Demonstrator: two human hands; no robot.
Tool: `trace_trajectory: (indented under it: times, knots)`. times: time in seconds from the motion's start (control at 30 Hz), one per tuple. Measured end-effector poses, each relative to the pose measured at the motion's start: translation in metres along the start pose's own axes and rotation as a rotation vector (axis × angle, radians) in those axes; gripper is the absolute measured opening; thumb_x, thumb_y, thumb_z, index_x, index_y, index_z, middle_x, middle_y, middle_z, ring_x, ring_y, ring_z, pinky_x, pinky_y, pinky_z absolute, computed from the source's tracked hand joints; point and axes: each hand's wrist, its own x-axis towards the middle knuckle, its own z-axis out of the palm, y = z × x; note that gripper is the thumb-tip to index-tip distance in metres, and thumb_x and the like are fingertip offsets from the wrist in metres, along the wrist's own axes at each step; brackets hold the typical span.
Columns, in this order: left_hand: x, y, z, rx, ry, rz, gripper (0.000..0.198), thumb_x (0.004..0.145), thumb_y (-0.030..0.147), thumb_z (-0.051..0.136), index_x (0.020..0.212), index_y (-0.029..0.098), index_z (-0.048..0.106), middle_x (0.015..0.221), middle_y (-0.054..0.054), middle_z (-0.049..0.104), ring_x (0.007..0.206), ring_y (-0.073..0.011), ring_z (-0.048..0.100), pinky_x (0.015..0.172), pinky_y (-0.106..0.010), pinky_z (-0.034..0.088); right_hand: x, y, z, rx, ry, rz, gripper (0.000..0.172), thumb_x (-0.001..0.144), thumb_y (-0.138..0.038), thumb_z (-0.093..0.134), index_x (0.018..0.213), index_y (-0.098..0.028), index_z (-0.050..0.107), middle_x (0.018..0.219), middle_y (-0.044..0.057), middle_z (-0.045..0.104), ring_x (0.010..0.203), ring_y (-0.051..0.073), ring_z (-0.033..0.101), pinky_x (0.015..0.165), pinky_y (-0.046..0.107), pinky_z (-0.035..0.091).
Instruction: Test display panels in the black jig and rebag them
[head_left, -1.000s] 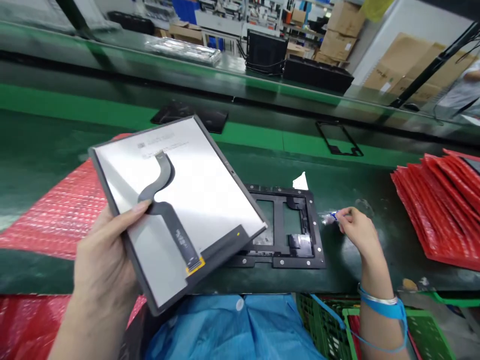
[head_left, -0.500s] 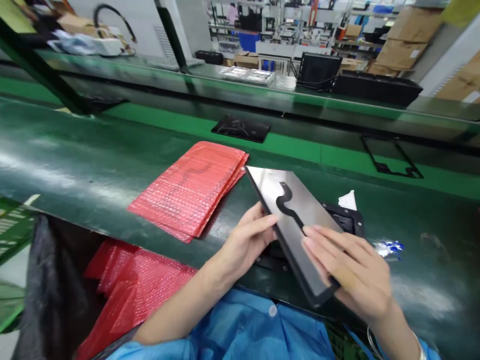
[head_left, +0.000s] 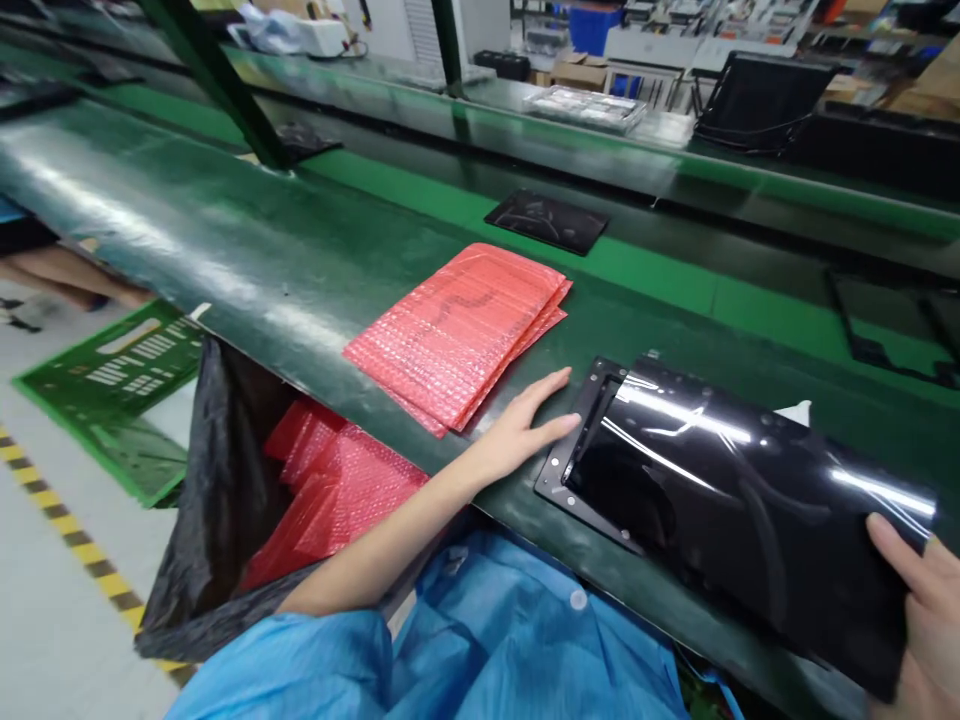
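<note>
My right hand (head_left: pixel 926 605), partly cut off by the right edge, grips one end of a glossy black screen panel (head_left: pixel 735 510). The panel's shiny face is up, with light streaks reflected in it. Its left end lies over a flat black frame (head_left: pixel 559 485) with small round silver spots along its border; the panel hides most of that frame. Beside the frame's left edge is my left hand (head_left: pixel 517 430), fingers spread, holding nothing. Whether its fingertips touch the frame, I cannot tell. A stack of red bubble-wrap pouches (head_left: pixel 461 335) rests left of the frame.
Another dark panel (head_left: pixel 547 220) lies on the green strip behind the pouches. A thin black frame (head_left: pixel 870 345) is at right. Below the bench edge, a black-lined bin (head_left: pixel 195 520) contains more red bubble wrap (head_left: pixel 345 490), beside a green crate (head_left: pixel 120 375). A person's legs (head_left: pixel 71 275) show far left.
The panel has turned over from its silver back to its glossy face and moved right over the frame. My left hand has let go of it. The view has swung left and down.
</note>
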Motion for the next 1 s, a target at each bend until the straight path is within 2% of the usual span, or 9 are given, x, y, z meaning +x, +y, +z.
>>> trace_trajectory:
  times: [0.1, 0.17, 0.33, 0.47, 0.57, 0.67, 0.87, 1.0]
  knots:
    - [-0.009, 0.001, 0.006, 0.165, -0.101, 0.004, 0.076, 0.086, 0.056, 0.065, 0.152, 0.027, 0.042, 0.163, -0.010, 0.034, 0.153, -0.0301, 0.024, 0.124, -0.050, 0.015, -0.003, -0.011, 0.010, 0.193, 0.012, 0.427, 0.059, 0.077, -0.048, 0.073, 0.133, -0.028, 0.064, 0.115, 0.013, 0.073, 0.093, 0.037, 0.072, 0.077, 0.050, 0.061]
    - [-0.012, 0.002, 0.009, 0.254, -0.137, 0.042, 0.075, 0.089, 0.054, 0.064, 0.154, 0.029, 0.038, 0.163, -0.008, 0.034, 0.154, -0.0288, 0.021, 0.124, -0.051, 0.013, -0.001, -0.020, 0.017, 0.227, 0.021, 0.538, 0.062, 0.076, -0.044, 0.073, 0.135, -0.027, 0.062, 0.122, 0.013, 0.070, 0.095, 0.037, 0.072, 0.077, 0.049, 0.061]
    - [-0.010, -0.003, 0.015, 0.371, -0.142, 0.120, 0.073, 0.092, 0.054, 0.061, 0.155, 0.029, 0.035, 0.161, -0.008, 0.037, 0.154, -0.0256, 0.022, 0.124, -0.049, 0.014, 0.007, -0.021, 0.021, 0.230, 0.023, 0.548, 0.060, 0.077, -0.042, 0.073, 0.135, -0.031, 0.061, 0.129, 0.011, 0.067, 0.095, 0.035, 0.072, 0.076, 0.046, 0.060]
    - [-0.010, -0.007, 0.017, 0.401, -0.128, 0.139, 0.069, 0.094, 0.053, 0.059, 0.154, 0.030, 0.036, 0.160, -0.008, 0.038, 0.153, -0.0262, 0.022, 0.124, -0.051, 0.015, 0.009, -0.016, 0.019, 0.231, 0.020, 0.517, 0.052, 0.074, -0.038, 0.075, 0.125, -0.032, 0.068, 0.126, 0.008, 0.069, 0.090, 0.031, 0.073, 0.075, 0.042, 0.060]
    - [-0.010, -0.006, 0.017, 0.434, -0.132, 0.132, 0.066, 0.094, 0.051, 0.059, 0.153, 0.032, 0.037, 0.161, -0.008, 0.037, 0.153, -0.0260, 0.023, 0.123, -0.053, 0.016, 0.009, -0.014, 0.019, 0.271, 0.032, 0.470, 0.050, 0.065, -0.037, 0.081, 0.115, -0.032, 0.073, 0.118, 0.005, 0.072, 0.085, 0.029, 0.073, 0.074, 0.041, 0.061]
    - [-0.009, -0.004, 0.018, 0.470, -0.141, 0.123, 0.064, 0.095, 0.049, 0.059, 0.153, 0.032, 0.038, 0.161, -0.007, 0.037, 0.154, -0.0247, 0.022, 0.123, -0.053, 0.017, 0.008, -0.016, 0.021, 0.315, 0.050, 0.436, 0.056, 0.055, -0.036, 0.086, 0.110, -0.029, 0.075, 0.109, 0.003, 0.074, 0.081, 0.029, 0.073, 0.074, 0.041, 0.062]
    - [-0.010, -0.002, 0.019, 0.557, -0.171, 0.147, 0.044, 0.098, 0.037, 0.057, 0.142, 0.033, 0.055, 0.162, -0.009, 0.034, 0.154, -0.0258, 0.021, 0.121, -0.054, 0.021, 0.010, -0.027, 0.025, 0.286, 0.053, 0.522, 0.063, 0.044, -0.035, 0.090, 0.104, -0.028, 0.076, 0.098, 0.002, 0.075, 0.081, 0.030, 0.072, 0.072, 0.040, 0.062]
    - [-0.010, -0.002, 0.021, 0.603, -0.176, 0.165, 0.039, 0.099, 0.033, 0.056, 0.138, 0.033, 0.059, 0.162, -0.010, 0.034, 0.153, -0.0268, 0.023, 0.120, -0.056, 0.025, 0.011, -0.029, 0.027, 0.258, 0.059, 0.516, 0.058, 0.045, -0.036, 0.088, 0.102, -0.030, 0.075, 0.098, 0.002, 0.076, 0.082, 0.030, 0.072, 0.070, 0.041, 0.062]
